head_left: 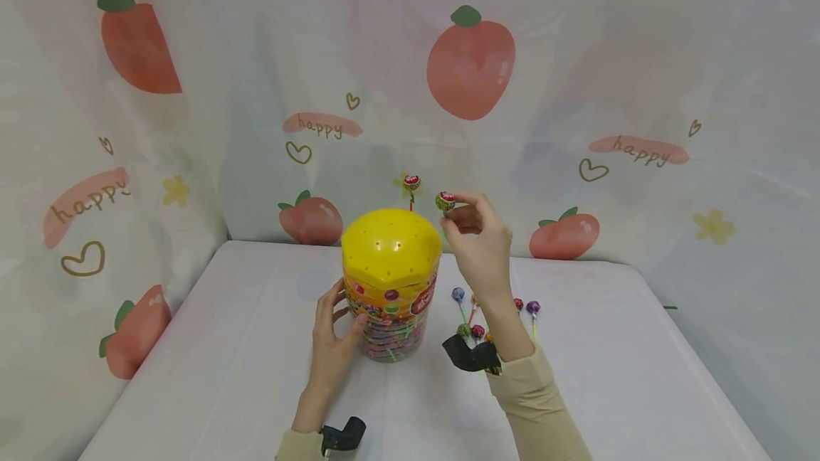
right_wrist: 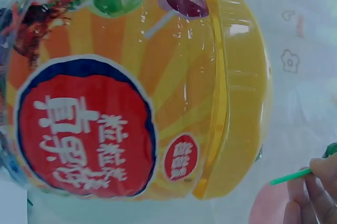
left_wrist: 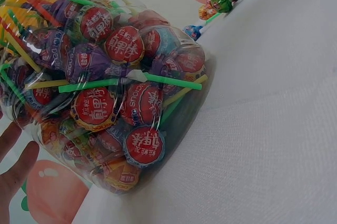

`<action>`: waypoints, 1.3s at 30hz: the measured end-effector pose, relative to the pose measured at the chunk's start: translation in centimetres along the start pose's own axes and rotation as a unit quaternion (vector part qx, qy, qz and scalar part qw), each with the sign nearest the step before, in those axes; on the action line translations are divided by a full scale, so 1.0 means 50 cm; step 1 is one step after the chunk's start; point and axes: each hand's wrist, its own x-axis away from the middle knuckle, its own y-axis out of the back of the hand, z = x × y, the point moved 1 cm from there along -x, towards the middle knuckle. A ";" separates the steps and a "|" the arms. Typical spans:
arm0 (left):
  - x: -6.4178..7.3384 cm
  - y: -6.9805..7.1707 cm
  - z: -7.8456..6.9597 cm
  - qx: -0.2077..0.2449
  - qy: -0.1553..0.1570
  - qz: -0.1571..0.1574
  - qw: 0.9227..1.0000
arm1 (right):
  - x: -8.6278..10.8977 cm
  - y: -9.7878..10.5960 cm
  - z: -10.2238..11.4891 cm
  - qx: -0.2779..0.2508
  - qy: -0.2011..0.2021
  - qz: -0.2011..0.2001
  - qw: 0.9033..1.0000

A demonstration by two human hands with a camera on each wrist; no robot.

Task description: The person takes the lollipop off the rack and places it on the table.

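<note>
A clear plastic jar (head_left: 392,336) full of wrapped lollipops stands on the table, topped by a yellow lid (head_left: 391,240) dotted with small holes. My left hand (head_left: 334,347) holds the jar's left side, thumb toward the front. Up beyond the lid's right edge, my right hand (head_left: 482,251) pinches a lollipop (head_left: 445,200) with a green and red wrapper. Its green stick (right_wrist: 289,177) points toward the lid in the right wrist view. Another lollipop (head_left: 411,183) stands upright at the lid's far edge, the foot of its stick hidden behind the lid.
Several loose lollipops (head_left: 533,307) in blue, purple, red and green wrappers lie on the white tablecloth (head_left: 608,375) right of the jar, partly covered by my right forearm. A fruit-printed curtain (head_left: 384,55) hangs behind and beside the table.
</note>
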 end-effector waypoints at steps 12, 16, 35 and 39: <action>0.001 -0.002 -0.003 0.003 0.011 0.002 1.000 | 0.086 0.045 -0.063 0.044 -0.024 -0.038 0.998; 0.001 -0.001 -0.003 -0.001 0.012 0.002 1.000 | 0.111 0.052 -0.089 0.039 -0.043 -0.049 0.997; -0.001 -0.003 -0.002 0.002 0.013 0.000 1.000 | 0.201 0.076 -0.197 0.095 -0.149 -0.069 0.982; -0.001 -0.003 -0.002 0.001 0.009 0.000 1.000 | 0.216 0.086 -0.218 0.101 -0.167 -0.072 0.978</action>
